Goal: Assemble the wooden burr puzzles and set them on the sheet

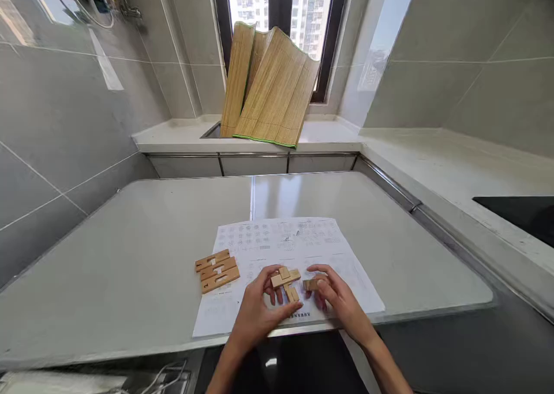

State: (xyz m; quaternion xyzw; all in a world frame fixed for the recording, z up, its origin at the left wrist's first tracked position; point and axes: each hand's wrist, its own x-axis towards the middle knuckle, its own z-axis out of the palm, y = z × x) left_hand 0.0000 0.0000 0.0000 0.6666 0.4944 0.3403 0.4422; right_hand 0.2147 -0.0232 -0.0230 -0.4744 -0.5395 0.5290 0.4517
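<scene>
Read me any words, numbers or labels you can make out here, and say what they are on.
None can be read.
Printed sheet: rows of small diagrams and lines of print, all too small and blurred to read.
Wooden pieces, and those in the left hand and right hand: no markings visible.

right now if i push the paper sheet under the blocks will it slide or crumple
The paper sheet looks thin and floppy, so it would probably buckle. Three wooden blocks and both hands rest on it, likely pinning it. Its near edge lies at the countertop rim, so it may droop.
</scene>
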